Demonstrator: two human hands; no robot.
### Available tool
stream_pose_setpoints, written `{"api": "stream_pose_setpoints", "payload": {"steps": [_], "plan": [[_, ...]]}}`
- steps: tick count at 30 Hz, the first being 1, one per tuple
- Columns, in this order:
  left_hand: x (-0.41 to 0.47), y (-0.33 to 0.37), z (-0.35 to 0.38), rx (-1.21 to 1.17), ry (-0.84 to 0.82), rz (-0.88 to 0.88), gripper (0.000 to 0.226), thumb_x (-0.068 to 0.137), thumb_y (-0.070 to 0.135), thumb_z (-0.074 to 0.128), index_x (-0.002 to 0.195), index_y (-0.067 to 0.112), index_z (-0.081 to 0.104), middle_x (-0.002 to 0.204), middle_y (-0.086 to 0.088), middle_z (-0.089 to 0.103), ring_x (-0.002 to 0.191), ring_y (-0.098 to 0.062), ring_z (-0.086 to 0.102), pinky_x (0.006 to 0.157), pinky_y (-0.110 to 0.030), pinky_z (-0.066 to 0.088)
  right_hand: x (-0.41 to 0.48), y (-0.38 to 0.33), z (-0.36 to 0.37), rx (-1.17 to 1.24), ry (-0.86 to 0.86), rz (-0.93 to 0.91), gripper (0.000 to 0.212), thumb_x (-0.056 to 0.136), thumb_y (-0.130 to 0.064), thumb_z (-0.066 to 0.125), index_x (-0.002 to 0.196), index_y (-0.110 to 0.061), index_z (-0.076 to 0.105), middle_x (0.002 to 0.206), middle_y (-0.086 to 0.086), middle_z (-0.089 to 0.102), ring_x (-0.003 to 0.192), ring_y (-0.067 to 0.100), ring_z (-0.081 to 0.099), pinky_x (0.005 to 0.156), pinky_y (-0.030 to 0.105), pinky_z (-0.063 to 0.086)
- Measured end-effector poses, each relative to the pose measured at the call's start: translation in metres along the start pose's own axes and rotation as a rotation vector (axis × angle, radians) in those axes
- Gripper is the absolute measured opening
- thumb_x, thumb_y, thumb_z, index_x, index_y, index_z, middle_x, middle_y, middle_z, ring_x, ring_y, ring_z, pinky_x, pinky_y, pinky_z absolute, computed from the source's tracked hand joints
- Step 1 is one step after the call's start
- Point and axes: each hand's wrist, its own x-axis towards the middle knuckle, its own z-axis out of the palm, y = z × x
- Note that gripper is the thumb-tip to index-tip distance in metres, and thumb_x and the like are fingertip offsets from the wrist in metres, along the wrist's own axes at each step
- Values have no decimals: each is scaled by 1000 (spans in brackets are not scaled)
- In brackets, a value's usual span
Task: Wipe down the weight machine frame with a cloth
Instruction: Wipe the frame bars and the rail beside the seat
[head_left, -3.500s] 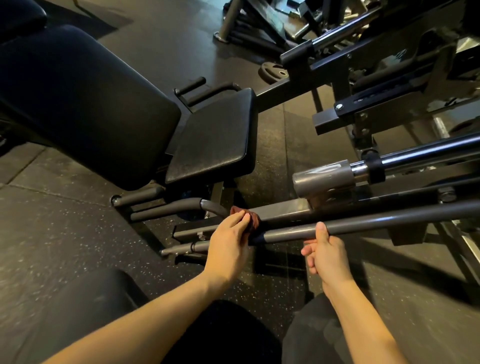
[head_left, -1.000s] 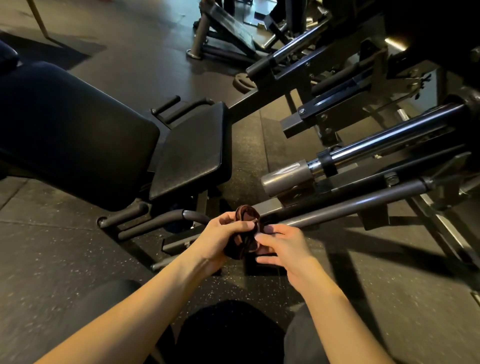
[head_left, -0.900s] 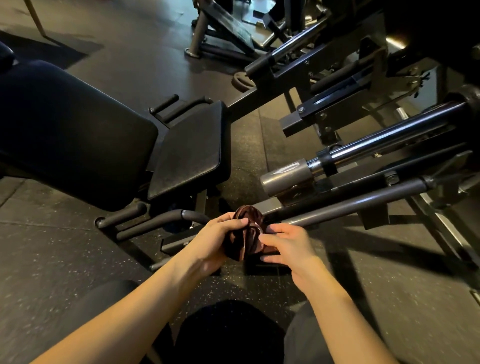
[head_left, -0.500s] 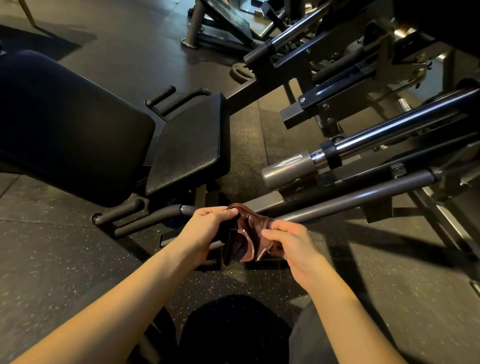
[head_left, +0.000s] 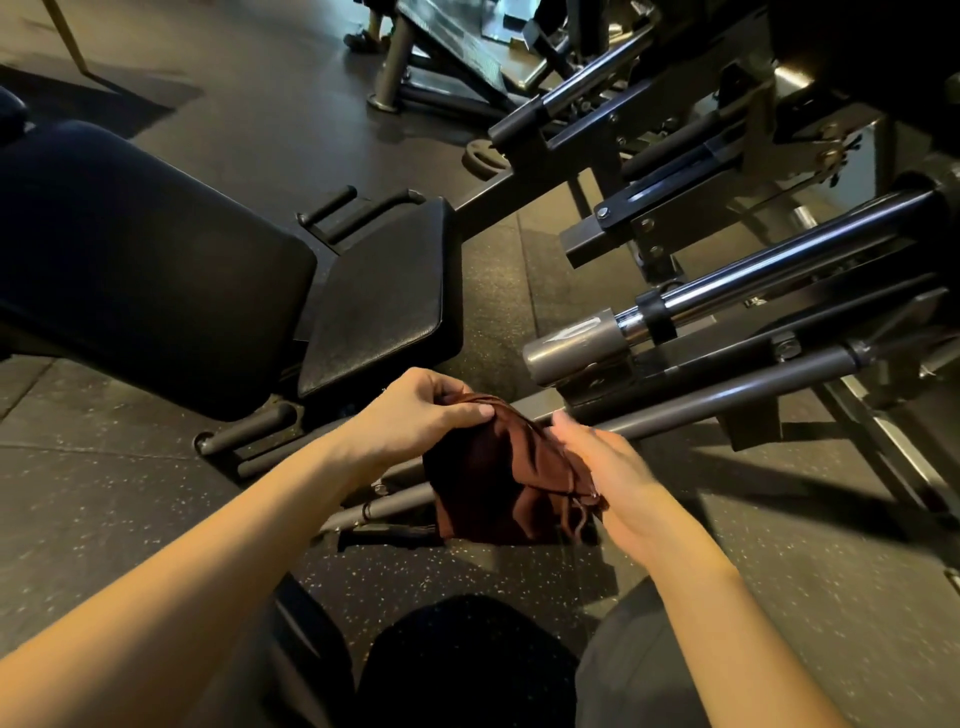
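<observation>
Left hand (head_left: 415, 415) pinches the brown cloth's (head_left: 498, 483) top edge; right hand (head_left: 602, 467) grips its side, above the grey frame tube (head_left: 727, 395). Fold a clean face outward before wiping.

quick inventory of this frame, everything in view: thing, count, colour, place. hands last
cloth: 1, dark reddish-brown, bottom centre, between both hands
frame tube: 1, grey, running from the cloth up to the right
chrome bar: 1, silver, right, above the frame tube
seat pad: 1, black, centre left
back pad: 1, black, left
weight plate: 1, dark, on the floor, top centre
left hand: gripping the cloth's top edge
right hand: holding the cloth's right side
</observation>
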Motion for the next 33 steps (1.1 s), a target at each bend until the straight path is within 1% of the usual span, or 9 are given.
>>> {"api": "stream_pose_setpoints", "payload": {"steps": [4,8,12,15,18,22,26,30,33], "plan": [[-1,9,-7,-19,11,-1,23,93,23,75,96,1,75,97,-27,72,82,-29,69,80,-42,53,-10,-8,-4,-208,-238,-69,25,91,-20,73,112,-5,74,106,15,77,103,30,74,95,43,58],[2,0,-9,-184,61,-91,20,85,21,82,98,6,78,99,-21,76,95,-35,73,92,-46,56,-8,-12,-6,-40,-188,5,34,94,-23,67,118,0,71,112,18,75,106,32,72,96,39,55],[-8,-20,-2,-355,-149,-215,64,67,5,88,127,11,65,123,-15,71,111,-30,70,91,-34,58,-4,-9,-4,166,-94,121,39,100,-30,61,124,-1,68,116,20,73,111,35,70,103,50,52],[-14,-37,16,-447,50,-228,63,77,-12,77,131,14,59,123,-16,66,102,-27,72,82,-32,61,-7,-12,-10,263,-69,196,42,99,-35,63,123,-2,70,115,19,74,109,34,71,103,48,51],[-13,-44,24,-490,249,-268,44,89,-4,70,125,19,58,112,-15,69,94,-25,71,76,-36,57,-12,-8,-20,153,-162,92,52,87,-21,78,136,-11,61,119,13,74,112,29,70,100,45,53],[-14,-32,18,-488,36,-227,30,89,3,73,114,12,61,103,-12,70,93,-23,70,81,-34,58,-14,-8,-18,-76,-82,-61,59,91,2,70,125,-45,62,123,9,67,113,30,68,82,44,63],[-14,-25,18,216,-158,-34,56,61,22,93,108,22,65,107,0,70,97,-17,68,83,-34,58,-17,-14,-17,-314,-88,-139,32,94,-16,71,114,-41,73,122,-4,67,114,18,66,79,26,60],[-5,-15,9,644,-72,144,7,86,35,80,90,36,74,107,15,62,102,3,58,80,-14,48,-21,-17,-14,-757,-147,-110,26,89,-27,78,113,-28,68,108,-8,58,94,10,65,68,17,55],[3,-18,6,890,46,141,23,90,57,67,101,41,79,149,9,42,138,-19,35,107,-41,39,-18,-17,-8,-1176,46,-249,26,95,-45,66,112,-25,69,114,-10,47,110,12,49,95,31,48]]}}
